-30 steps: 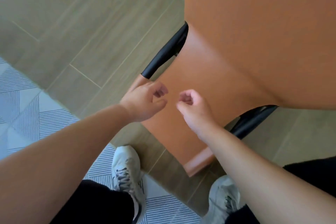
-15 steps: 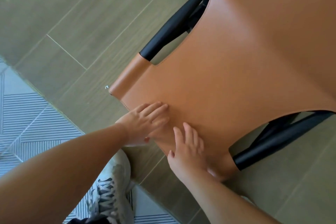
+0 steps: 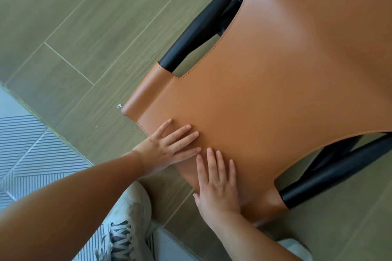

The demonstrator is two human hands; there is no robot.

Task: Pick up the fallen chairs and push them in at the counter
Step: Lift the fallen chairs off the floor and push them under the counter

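The floor (image 3: 89,27) is showing long greenish-brown planks, and a striped rug (image 3: 31,150) is lying at the lower left. I am looking down on the chair (image 3: 275,91), which is filling the right side, just in front of the feet. My left hand (image 3: 169,146) is lying flat on its brown leather back, fingers spread. My right hand (image 3: 218,184) is pressing flat beside it, fingers straight and close together. The leather is looking smooth and a bit slippery, so flat palms may be sliding. The black frame bars (image 3: 203,27) are looking stiff and firm, so I think those are giving the better hold. The chair is probably heavy. A white shoe (image 3: 127,229) is standing near the chair's edge, so toes may be getting in the way. I am not seeing the counter.
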